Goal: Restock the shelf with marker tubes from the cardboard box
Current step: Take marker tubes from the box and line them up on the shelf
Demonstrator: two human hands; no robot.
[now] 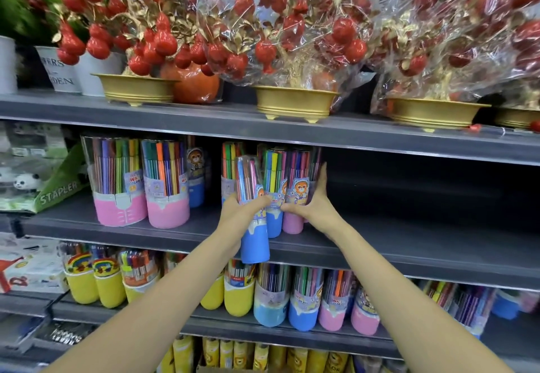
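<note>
You can read "STAPLER" on the green package [60,190] and "WA… COLOR" on the pink-based marker tube [118,181].

Two bare forearms, no sleeves, left grip [242,212], right grip [312,206]

The clear blue-based marker tube [253,212] hides most of the left hand [233,207]; the right hand [314,206] covers the pink-based tube's [293,214] middle. The bottom edge cuts the brown cardboard box [230,369], and far tube labels blur
</note>
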